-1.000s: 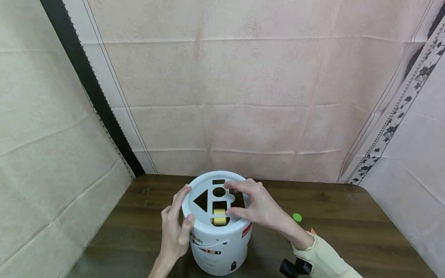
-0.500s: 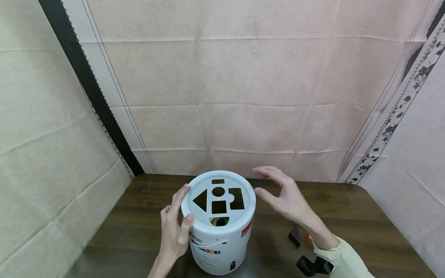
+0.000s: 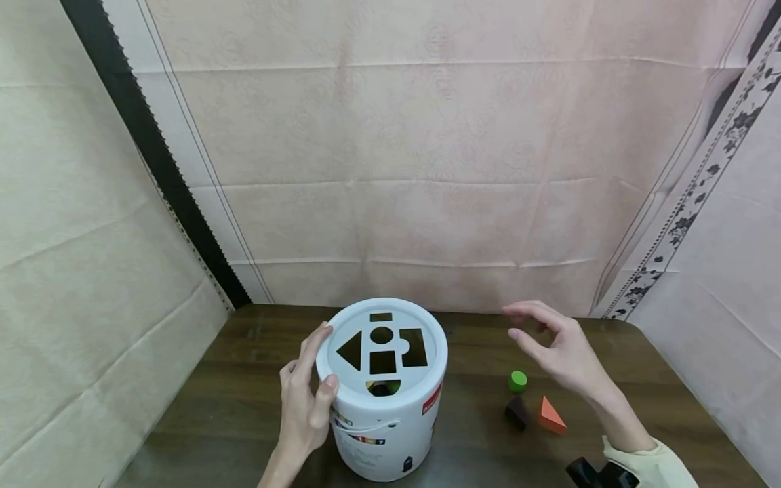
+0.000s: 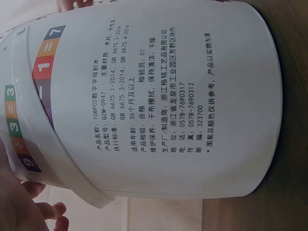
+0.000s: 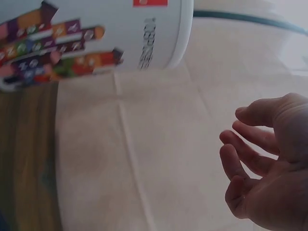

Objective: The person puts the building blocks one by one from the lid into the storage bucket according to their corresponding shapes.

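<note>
White bucket (image 3: 381, 451) stands upright near the middle of the front of a dark wood-grain table (image 3: 244, 407). The left hand (image 3: 305, 393) rises to it from below, wrist slanting inward, and grasps its upper left side, fingers along the rim and thumb tip resting at the rim's front. The right hand (image 3: 561, 346) hangs well apart, to the bucket's right, palm turned towards it; its fingers bend loosely, the thumb stands off from them, and its grip is released. A pale sleeve (image 3: 655, 468) covers the forearm behind it.

Smooth and round, the pale lid (image 3: 352, 324) is pierced by a triangle, a circle, a square, a slim rectangle, a notched shape and a flat-topped hole at the front, inside which something yellowish shows. A thin curved handle (image 4: 53, 149) crosses printed colour squares, with rows of black Chinese text beneath.

Nearer the right forearm lie a bright green cylinder (image 3: 518, 381), a dark angular block (image 3: 516, 413) just beside it, and a flat-faced orange triangular block (image 3: 551, 416). Creased cloth (image 3: 366, 135) with faint florals hangs behind.
</note>
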`<state>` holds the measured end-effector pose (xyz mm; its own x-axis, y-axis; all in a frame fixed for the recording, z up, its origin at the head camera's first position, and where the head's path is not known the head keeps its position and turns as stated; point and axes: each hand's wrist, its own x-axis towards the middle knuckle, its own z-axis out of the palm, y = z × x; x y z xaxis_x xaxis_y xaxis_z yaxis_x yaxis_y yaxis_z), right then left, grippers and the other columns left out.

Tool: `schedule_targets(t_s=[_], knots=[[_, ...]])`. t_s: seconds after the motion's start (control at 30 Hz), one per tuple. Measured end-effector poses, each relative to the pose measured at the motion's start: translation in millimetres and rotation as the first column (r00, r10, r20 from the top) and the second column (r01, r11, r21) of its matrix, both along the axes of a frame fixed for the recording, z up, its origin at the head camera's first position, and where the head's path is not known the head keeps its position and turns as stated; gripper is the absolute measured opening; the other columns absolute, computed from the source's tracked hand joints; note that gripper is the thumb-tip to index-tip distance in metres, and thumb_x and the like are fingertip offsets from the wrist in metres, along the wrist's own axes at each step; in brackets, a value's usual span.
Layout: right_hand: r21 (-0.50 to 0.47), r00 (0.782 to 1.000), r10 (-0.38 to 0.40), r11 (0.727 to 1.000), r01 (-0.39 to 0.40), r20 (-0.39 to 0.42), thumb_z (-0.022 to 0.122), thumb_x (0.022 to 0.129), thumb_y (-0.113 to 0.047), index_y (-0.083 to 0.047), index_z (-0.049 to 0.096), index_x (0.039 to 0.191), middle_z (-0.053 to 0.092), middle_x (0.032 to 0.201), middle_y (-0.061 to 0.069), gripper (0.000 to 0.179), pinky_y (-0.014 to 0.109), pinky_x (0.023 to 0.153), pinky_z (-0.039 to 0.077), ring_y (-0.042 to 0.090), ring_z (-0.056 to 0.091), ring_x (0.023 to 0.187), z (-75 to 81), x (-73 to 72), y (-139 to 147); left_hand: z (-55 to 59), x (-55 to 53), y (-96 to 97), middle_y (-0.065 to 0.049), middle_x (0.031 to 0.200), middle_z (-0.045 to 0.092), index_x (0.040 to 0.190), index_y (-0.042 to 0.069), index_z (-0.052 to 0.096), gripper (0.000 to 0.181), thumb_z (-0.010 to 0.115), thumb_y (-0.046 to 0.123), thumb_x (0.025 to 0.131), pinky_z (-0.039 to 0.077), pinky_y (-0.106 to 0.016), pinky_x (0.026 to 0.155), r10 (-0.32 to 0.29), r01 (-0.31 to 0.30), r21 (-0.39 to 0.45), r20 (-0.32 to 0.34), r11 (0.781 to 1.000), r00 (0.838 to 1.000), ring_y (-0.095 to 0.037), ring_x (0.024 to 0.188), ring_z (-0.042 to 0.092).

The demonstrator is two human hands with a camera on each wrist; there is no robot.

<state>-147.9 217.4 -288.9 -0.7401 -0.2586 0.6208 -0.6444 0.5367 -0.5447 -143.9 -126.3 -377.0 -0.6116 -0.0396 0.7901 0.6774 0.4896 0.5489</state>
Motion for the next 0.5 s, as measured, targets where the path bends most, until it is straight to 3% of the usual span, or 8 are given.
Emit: schedule_targets(t_s=[0.13,0.27,0.5], knots=[[0.002,0.999,-0.041,0.999,0.04,0.028,0.066,0.078,0.003,-0.008,0.063,0.104,0.064,0.099,0.002,0.028,0.025,0.067,0.037,0.013,0.054,0.079,-17.5,-4.2,18.0,0.0,-0.3,-0.4,-0.006,0.133,0.046,0.131,0.01,0.047,0.061,0.035,0.051,0.088,0.019,-0.049,0.079,0.001,-0.001,0.0,-0.006,1.0,1.0,-0.021,0.108,0.05],[-0.026,0.995,-0.051,0.998,0.053,0.08,0.067,0.079,-0.001,-0.007,0.064,0.104,0.065,0.097,0.0,0.025,0.022,0.065,0.039,0.011,0.056,0.08,-47.5,-14.4,41.1,-0.9,0.1,-0.3,-0.006,0.133,0.046,0.132,0.01,0.047,0.06,0.035,0.05,0.088,0.019,-0.048,0.079,0.002,-0.002,-0.004,-0.002,1.0,1.0,-0.021,0.107,0.051],[0.048,0.983,0.012,0.999,-0.021,0.183,0.065,0.082,-0.007,-0.016,0.061,0.11,0.063,0.104,-0.003,0.03,0.024,0.065,0.04,0.013,0.057,0.083,-88.1,-20.3,83.3,-1.5,-0.1,-0.1,-0.006,0.133,0.046,0.132,0.01,0.047,0.061,0.035,0.051,0.088,0.018,-0.048,0.079,0.001,-0.001,-0.002,-0.001,1.0,1.0,-0.021,0.107,0.051]])
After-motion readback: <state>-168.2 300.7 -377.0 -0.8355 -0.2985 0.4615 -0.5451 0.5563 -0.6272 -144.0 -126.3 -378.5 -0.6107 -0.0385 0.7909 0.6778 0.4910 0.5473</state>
